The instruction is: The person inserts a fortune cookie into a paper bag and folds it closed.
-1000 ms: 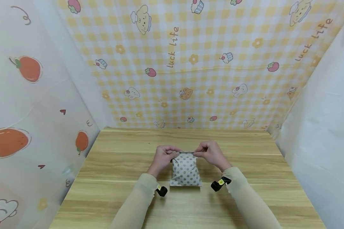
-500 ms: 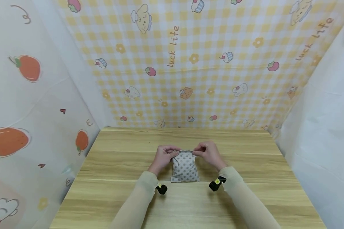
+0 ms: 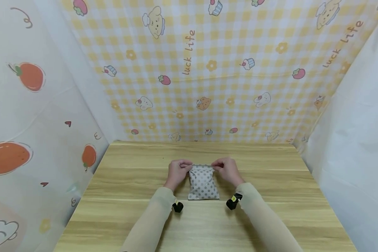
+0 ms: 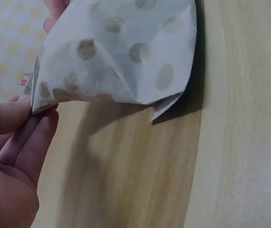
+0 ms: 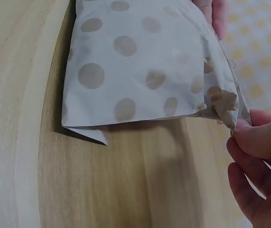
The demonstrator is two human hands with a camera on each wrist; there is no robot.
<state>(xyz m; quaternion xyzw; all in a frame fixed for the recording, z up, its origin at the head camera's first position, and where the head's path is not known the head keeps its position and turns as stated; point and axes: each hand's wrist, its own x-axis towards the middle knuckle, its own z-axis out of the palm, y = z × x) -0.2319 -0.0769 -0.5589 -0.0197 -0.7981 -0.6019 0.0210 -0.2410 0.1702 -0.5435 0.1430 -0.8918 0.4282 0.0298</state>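
Note:
A white paper bag [image 3: 203, 183] with grey-brown polka dots stands on the wooden table, its top edge toward the back wall. My left hand [image 3: 177, 172] pinches the bag's upper left corner between thumb and fingers; the left wrist view shows the thumb [image 4: 13, 115] pressed on the paper. At the opposite upper corner, my right hand [image 3: 227, 170] pinches the paper, which is creased there in the right wrist view beside the thumb [image 5: 256, 140]. The bag's body bulges, and a bottom corner flap folds out. What is inside cannot be seen.
The wooden table [image 3: 129, 217] stretches around the bag on all sides. Behind it hangs a yellow checked cloth [image 3: 192, 87] with cartoon prints. White printed sheeting [image 3: 60, 112] bounds the left side, and plain white sheeting [image 3: 349, 140] the right.
The bag's bottom edge has shifted slightly toward the back. My right wrist has moved a little to the left, and my left hand slightly left. Both hands keep pinching the top corners.

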